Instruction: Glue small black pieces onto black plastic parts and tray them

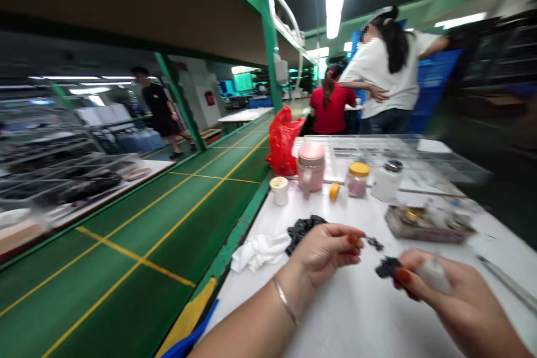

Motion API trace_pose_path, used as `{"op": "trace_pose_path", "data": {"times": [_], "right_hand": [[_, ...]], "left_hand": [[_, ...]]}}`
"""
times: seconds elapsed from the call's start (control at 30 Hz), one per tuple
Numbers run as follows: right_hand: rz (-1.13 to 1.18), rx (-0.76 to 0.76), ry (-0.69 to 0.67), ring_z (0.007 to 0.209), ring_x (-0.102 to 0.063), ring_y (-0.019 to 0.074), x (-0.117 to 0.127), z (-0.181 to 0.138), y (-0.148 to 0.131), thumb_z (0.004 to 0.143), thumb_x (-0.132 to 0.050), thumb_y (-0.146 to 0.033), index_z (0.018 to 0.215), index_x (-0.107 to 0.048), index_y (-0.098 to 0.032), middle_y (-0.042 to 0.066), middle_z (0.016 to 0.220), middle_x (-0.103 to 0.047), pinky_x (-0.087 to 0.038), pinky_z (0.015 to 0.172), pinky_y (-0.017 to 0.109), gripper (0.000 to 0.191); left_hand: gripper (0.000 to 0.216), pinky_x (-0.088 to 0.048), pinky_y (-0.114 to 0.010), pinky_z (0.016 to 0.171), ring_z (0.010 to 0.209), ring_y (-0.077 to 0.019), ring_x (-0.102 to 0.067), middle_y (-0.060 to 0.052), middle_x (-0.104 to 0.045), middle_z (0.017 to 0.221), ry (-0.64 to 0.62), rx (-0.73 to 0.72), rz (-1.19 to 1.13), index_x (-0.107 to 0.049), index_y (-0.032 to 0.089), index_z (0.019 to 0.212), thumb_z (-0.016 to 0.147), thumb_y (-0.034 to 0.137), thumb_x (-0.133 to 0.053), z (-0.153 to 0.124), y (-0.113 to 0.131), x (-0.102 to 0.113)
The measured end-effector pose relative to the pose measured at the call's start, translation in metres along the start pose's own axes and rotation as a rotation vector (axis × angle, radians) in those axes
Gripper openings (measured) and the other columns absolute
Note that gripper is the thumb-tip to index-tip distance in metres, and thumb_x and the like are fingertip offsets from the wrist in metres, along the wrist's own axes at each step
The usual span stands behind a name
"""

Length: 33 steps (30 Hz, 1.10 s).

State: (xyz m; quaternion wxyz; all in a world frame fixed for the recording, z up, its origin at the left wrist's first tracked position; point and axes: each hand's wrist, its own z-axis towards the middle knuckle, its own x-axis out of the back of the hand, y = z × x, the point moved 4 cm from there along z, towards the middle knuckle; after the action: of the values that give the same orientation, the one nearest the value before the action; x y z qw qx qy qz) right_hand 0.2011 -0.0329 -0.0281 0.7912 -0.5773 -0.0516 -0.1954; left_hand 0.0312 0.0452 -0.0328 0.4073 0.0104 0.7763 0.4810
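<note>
No readable text, blurred print on lid (278,182) of white tub (281,196)

Belt (184,246) was green with crossing yellow lines (140,260), desk (361,313) plain white. The plastic bag (285,145) was super red, mug (311,166) soft pink, jar (356,187) pinkish with a yellow lid (359,169). Tissue (260,251) was white, bundle (304,229) black. Fingernails (353,239) were kinda rusty orange, bracelet (284,301) silvery, and the little held piece (386,267) was black too.

Two hands: left hand (329,249), right hand (451,285). From them: one white tub (279,193) at ten o'clock, one red bag (283,145) and one pink mug (311,166) at eleven, one yellow-lidded jar (357,185) and one white bottle (386,183) at twelve, one shallow box (422,234) at two. Three people (333,106) (388,72) (159,102): two near twelve, one at ten.
</note>
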Motion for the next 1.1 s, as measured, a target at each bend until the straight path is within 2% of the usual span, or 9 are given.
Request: {"op": "trace_pose_path", "data": {"times": [0.07,0.17,0.47,0.8,0.9,1.1], "right_hand": [[0.026,-0.048,-0.083,0.050,-0.052,0.0175,-0.006,0.002,-0.019,0.078,-0.069,-0.047,0.063,-0.065,-0.020,0.003,0.055,-0.059,-0.039,0.048,0.027,0.032],[0.118,-0.082,-0.116,0.052,-0.049,0.0153,-0.012,0.003,-0.030,0.080,-0.069,-0.046,0.065,-0.065,-0.019,0.002,0.056,-0.057,-0.037,0.050,0.026,0.031],[0.188,-0.075,-0.146,0.050,-0.044,0.0122,-0.018,0.001,-0.034,0.079,-0.071,-0.042,0.063,-0.061,-0.017,0.000,0.054,-0.055,-0.032,0.047,0.024,0.031],[0.157,-0.081,-0.141,0.053,-0.047,0.0126,-0.018,0.002,-0.035,0.080,-0.070,-0.041,0.062,-0.060,-0.017,0.000,0.057,-0.058,-0.035,0.050,0.024,0.031],[0.182,-0.088,-0.148,0.053,-0.047,0.0122,-0.018,0.002,-0.034,0.079,-0.071,-0.040,0.063,-0.060,-0.016,0.000,0.057,-0.059,-0.036,0.050,0.024,0.030],[0.254,-0.114,-0.165,0.050,-0.048,0.0114,-0.018,0.003,-0.031,0.078,-0.072,-0.041,0.064,-0.061,-0.016,0.000,0.056,-0.059,-0.036,0.048,0.023,0.031]], "left_hand": [[0.031,-0.048,-0.022,0.063,0.064,-0.0107,-0.059,-0.004,-0.064,0.069,-0.054,0.008,-0.002,-0.068,0.010,0.074,0.056,0.025,-0.088,-0.001,0.002,-0.003],[0.028,-0.049,-0.024,0.064,0.064,-0.0106,-0.058,-0.003,-0.063,0.070,-0.100,0.036,-0.014,-0.067,0.011,0.073,0.061,0.025,-0.087,-0.001,0.000,-0.005],[0.027,-0.050,-0.025,0.062,0.067,-0.0117,-0.057,-0.003,-0.062,0.075,-0.135,0.042,-0.030,-0.067,0.011,0.073,0.064,0.029,-0.086,0.001,-0.011,-0.007],[0.027,-0.051,-0.032,0.068,0.068,-0.0160,-0.062,-0.005,-0.066,0.073,-0.130,0.071,-0.027,-0.069,0.010,0.074,0.062,0.027,-0.087,0.001,-0.015,-0.009],[0.029,-0.052,-0.031,0.066,0.067,-0.0162,-0.063,-0.005,-0.067,0.074,-0.114,0.070,-0.030,-0.069,0.010,0.073,0.059,0.027,-0.089,0.000,-0.013,-0.010],[0.023,-0.052,-0.025,0.063,0.066,-0.0131,-0.064,-0.004,-0.069,0.076,-0.096,0.058,-0.056,-0.070,0.011,0.071,0.059,0.016,-0.088,-0.001,-0.010,-0.012]]}}
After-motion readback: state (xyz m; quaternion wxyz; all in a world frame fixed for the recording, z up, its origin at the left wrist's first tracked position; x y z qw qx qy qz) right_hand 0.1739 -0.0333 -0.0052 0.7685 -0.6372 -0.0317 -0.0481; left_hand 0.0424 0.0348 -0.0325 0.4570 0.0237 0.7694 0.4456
